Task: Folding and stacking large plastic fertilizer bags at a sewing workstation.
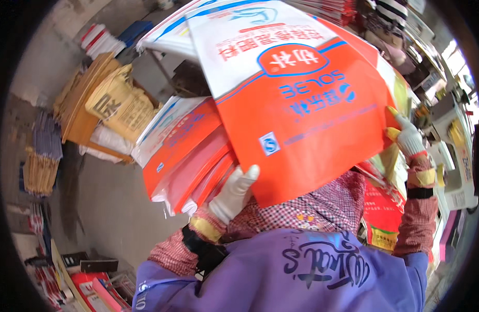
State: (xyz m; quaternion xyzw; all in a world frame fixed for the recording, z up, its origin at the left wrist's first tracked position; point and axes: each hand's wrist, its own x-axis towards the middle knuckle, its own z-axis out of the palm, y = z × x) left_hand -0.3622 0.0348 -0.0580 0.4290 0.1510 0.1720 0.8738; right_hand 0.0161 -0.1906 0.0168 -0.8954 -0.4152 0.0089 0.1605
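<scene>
A large flat red and white printed sack (307, 156) with blue bands spreads out in front of me, tilted, its lower edge over my lap. White-gloved, my left hand (233, 195) is closed at its lower left edge, most fingers hidden behind it. On the right edge, my right hand (407, 136), in a white glove with yellow fingertips, grips the same sack. Just left of it, beside my left hand, hangs a sheaf of similar red and white sacks (182, 140). Another pile of white and blue sacks (169, 34) lies behind the sack at the far side.
To the left, a tan woven sack (122, 101) leans on a wooden board (78, 104). Bundled sacks (42, 161) stand by the left wall. Red packages (96, 291) lie at the lower left. White machinery (460, 151) lines the right side, with a red bag (382, 208) near my right forearm.
</scene>
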